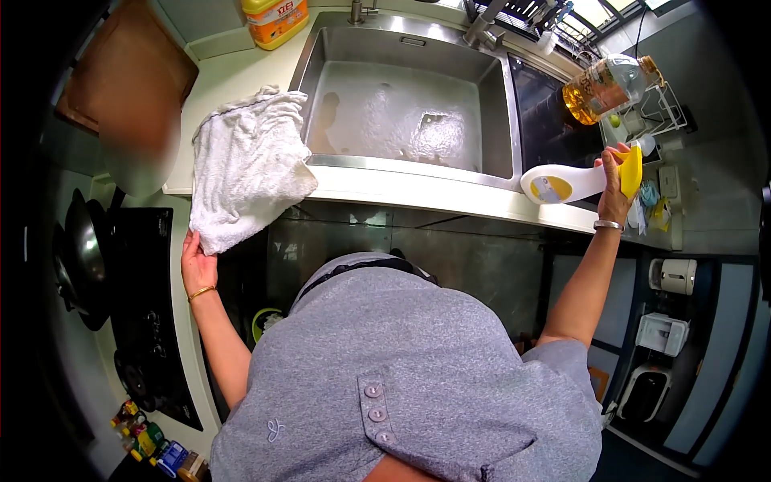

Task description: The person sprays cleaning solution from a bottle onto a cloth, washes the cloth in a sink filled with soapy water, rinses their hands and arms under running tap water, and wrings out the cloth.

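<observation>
There is one camera, worn on the person's head. It looks almost straight down, past the grey shirt (401,377), at the sink (409,104) and counter (450,205) close below. The wide round picture bends the edges.

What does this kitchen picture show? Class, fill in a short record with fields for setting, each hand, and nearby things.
Setting: kitchen counter with a steel sink, seen from above
Left hand: grips the lower edge of a white towel that lies over the counter edge
Right hand: holds a white and yellow scoop above the counter
Sink: no dishes, wet bottom
Nearby: oil bottle at right, yellow jug behind the sink, black hob and wok at left
Clothing: grey shirt
</observation>
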Motion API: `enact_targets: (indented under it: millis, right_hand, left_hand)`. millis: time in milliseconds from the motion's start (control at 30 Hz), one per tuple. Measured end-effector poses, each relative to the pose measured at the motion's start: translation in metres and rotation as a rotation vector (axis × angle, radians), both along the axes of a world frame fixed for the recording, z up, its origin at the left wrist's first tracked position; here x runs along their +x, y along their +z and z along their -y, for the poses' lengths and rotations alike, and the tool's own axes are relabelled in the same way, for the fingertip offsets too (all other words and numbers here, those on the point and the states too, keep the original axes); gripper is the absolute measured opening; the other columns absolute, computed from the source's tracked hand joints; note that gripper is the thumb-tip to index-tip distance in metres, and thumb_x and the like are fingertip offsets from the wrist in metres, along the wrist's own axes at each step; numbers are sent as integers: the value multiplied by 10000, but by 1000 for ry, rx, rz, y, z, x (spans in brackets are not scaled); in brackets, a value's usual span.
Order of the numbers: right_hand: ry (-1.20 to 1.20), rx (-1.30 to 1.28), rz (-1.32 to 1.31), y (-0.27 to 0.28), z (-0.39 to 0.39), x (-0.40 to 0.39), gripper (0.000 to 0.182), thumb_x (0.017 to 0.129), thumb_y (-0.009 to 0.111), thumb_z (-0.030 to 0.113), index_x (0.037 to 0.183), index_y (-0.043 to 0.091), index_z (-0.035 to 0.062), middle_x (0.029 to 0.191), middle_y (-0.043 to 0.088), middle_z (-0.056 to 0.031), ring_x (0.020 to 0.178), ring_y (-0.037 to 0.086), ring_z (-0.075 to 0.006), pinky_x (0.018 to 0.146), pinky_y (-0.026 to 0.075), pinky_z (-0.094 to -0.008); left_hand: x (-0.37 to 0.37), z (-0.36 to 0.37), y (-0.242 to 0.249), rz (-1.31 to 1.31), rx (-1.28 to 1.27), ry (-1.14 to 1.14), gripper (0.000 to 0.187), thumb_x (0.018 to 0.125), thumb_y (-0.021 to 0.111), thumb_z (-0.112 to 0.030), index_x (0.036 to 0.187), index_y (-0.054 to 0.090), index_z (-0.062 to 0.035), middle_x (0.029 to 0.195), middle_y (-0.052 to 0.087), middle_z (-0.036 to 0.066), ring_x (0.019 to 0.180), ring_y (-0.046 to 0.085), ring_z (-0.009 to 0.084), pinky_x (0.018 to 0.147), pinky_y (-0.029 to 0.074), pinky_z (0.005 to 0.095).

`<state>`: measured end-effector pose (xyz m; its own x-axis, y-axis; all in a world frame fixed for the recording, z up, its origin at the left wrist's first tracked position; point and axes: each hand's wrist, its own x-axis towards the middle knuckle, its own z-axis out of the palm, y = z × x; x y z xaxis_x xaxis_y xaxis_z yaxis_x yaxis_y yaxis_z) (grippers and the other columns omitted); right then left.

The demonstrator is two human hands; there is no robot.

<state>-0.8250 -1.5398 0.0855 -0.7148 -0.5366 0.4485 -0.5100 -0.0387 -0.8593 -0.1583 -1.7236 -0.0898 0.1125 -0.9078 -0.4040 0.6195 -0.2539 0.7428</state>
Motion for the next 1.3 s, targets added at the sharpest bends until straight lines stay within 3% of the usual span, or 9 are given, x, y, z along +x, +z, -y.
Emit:
enact_targets:
  millis: [233, 333, 533, 667, 800, 867, 967, 1133, 1300]
  right_hand:
    - [173, -21, 45, -10, -24, -6, 534, 809, 684, 108, 1276, 426, 78, 1106, 592, -134, 864, 650, -199, 844, 499, -329]
    - [180, -107, 126, -23, -33, -8, 634, 789, 712, 165, 1318, 373, 87, 1224, 514, -158, 1067, 575, -255, 989, 408, -414]
    - [218, -67, 130, -45, -41, 1, 770, 760, 744, 247, 1340, 294, 12, 1353, 414, -152, 1255, 392, -271, 1064, 271, -389]
    - [89, -19, 61, -73, -56, -7, 591, 774, 725, 129, 1231, 372, 1, 1224, 486, -147, 1120, 480, -220, 998, 367, -371]
    - [-304, -300, -25, -77, -63, 42, 347, 826, 656, 86, 1088, 454, -18, 1074, 529, -113, 1009, 512, -177, 922, 431, -326]
    - [-507, -231, -164, -79, -49, 89, 292, 853, 598, 92, 1073, 467, -48, 1046, 534, -124, 947, 540, -201, 862, 466, -302]
    - [-100, -143, -80, -92, 6, 147, 244, 853, 580, 92, 1060, 494, -4, 998, 531, -88, 906, 530, -177, 811, 454, -285]
    - [585, 236, -149, -88, 142, 271, 281, 846, 592, 89, 1118, 534, 43, 1131, 525, -97, 1029, 529, -195, 815, 461, -312]
    - [736, 443, -451, -125, 284, 340, 337, 864, 582, 274, 1113, 556, 48, 1138, 535, -179, 1021, 538, -339, 889, 437, -385]
  left_hand:
    - [9, 6, -13, -108, 92, 27, 343, 880, 572, -88, 1200, 492, 5, 1206, 539, 111, 1134, 494, 244, 995, 381, 412]
    - [2, 8, -10, -181, 148, 41, 376, 873, 601, -140, 1212, 503, -10, 1239, 529, 101, 1167, 473, 248, 1011, 362, 429]
    - [-16, 7, -5, -259, 36, -114, 532, 846, 648, -222, 1288, 436, -13, 1295, 489, 106, 1221, 431, 265, 1046, 329, 452]
    - [-21, 12, -22, -251, 119, -149, 505, 820, 680, -179, 1253, 472, -24, 1254, 521, 98, 1173, 480, 243, 1024, 370, 418]
    - [-35, 13, -30, -204, 116, -241, 411, 785, 705, -80, 1161, 547, -28, 1114, 604, 81, 1049, 570, 222, 952, 438, 371]
    - [-41, 15, -42, -147, 137, -237, 363, 763, 722, -58, 1092, 581, -1, 1044, 629, 74, 948, 608, 198, 877, 473, 337]
    - [-60, 19, -49, 34, 61, -207, 335, 699, 770, -54, 996, 627, 5, 918, 654, 48, 790, 616, 154, 720, 471, 266]
    - [-85, 17, -46, 151, 10, -199, 480, 712, 766, -81, 1137, 572, 34, 1099, 624, 94, 991, 588, 188, 882, 448, 312]
    - [-84, 14, -31, 261, -91, -293, 574, 626, 756, 1, 1156, 541, 33, 1081, 620, 105, 947, 598, 193, 824, 478, 304]
